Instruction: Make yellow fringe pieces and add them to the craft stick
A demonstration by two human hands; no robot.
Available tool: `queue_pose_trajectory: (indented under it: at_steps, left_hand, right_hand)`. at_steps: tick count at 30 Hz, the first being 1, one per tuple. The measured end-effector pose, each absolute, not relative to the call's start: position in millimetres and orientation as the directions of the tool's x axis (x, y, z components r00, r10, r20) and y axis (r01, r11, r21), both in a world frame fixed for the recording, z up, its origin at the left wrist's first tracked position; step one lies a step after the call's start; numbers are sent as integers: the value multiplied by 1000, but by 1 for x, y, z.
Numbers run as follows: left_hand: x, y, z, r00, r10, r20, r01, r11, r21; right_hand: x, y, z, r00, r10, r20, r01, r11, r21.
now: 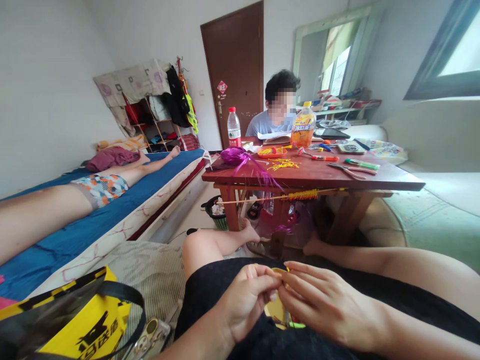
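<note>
Over my lap, the fingertips of both hands meet. My left hand [247,295] is closed in a pinch, thumb against forefinger. My right hand [324,302] comes in from the other side, its fingers together and bent over the same spot. A bit of yellow shows at the fingertips, too small and covered to name. Beneath the hands a yellow dish-like thing [275,309] rests on my black clothing, mostly hidden by my fingers. Some green and red shows at its lower edge.
Ahead stands a red-brown table [247,172] with purple ribbon [236,156], yellow strips [284,164], pliers [347,171] and bottles. A stick with yellow pieces [300,195] juts along its front edge. A person [275,107] sits behind it; another lies on the bed [150,200]. A yellow bag [90,320] stands left.
</note>
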State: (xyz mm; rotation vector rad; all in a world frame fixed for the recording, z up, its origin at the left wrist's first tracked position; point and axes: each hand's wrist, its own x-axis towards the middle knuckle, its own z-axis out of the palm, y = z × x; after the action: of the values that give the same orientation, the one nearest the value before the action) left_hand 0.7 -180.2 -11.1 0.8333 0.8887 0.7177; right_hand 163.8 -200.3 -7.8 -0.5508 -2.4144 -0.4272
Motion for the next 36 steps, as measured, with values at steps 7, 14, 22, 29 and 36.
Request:
queue_pose_trajectory:
  at_steps: [7, 14, 22, 29, 36]
  left_hand:
    - [-7, -196, -19, 421, 739, 526, 390, -671, 631]
    - [-14, -192, -21, 627, 247, 739, 366, -931, 0]
    - [-5, -184, -3, 446, 890, -100, 96, 64, 993]
    - [-2, -186, -5, 460, 855, -240, -64, 301, 951]
    - [-14, -196, -16, 575, 443, 687, 399, -886, 237]
  right_hand:
    - [149, -198, -7, -331, 923, 196, 383, 321, -866]
    - [146, -185, -8, -393, 912, -121, 16, -125, -992]
    - [160, -204, 6, -636, 405, 657, 491, 869, -60]
    - [162, -205, 2, -652, 351, 672, 474, 880, 1]
    - [146, -193, -2, -336, 941, -45, 230, 36, -973]
